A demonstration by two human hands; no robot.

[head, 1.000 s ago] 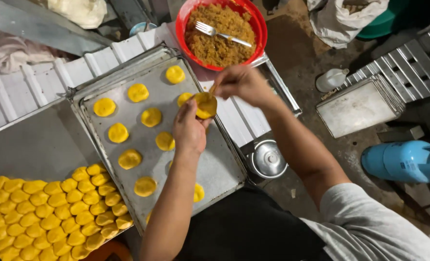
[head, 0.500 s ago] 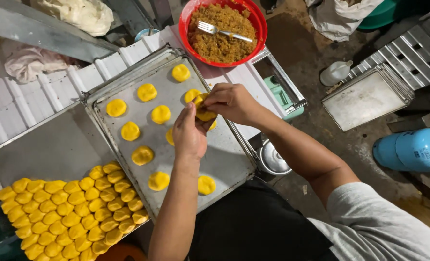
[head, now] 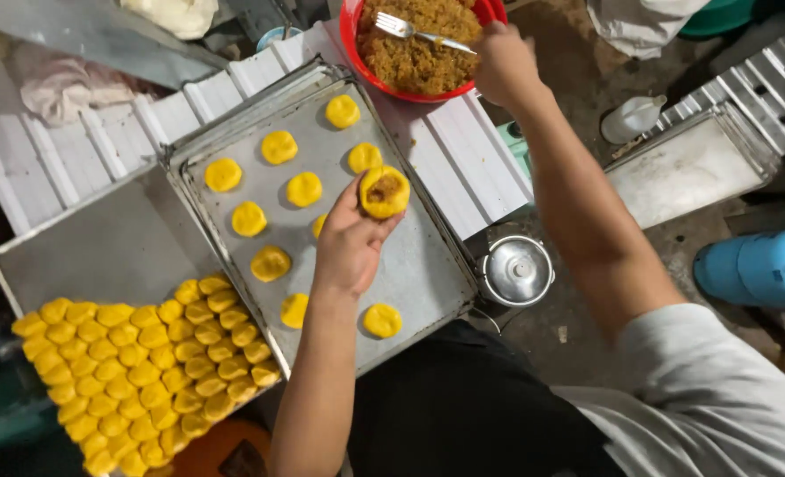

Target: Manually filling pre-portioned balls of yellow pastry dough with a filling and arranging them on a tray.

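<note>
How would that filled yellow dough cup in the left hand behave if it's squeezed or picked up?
The dough cup looks soft: its rim is uneven, so it would probably dent. The left hand holds it on its fingertips, suggesting it is light. The brown filling sits exposed and might spill if tipped.

A blue cylinder (head: 759, 268) lies far right of the hands, a plastic bottle (head: 633, 117) and steel lid (head: 517, 270) nearer, crumpled cloth (head: 64, 87) far left.
</note>
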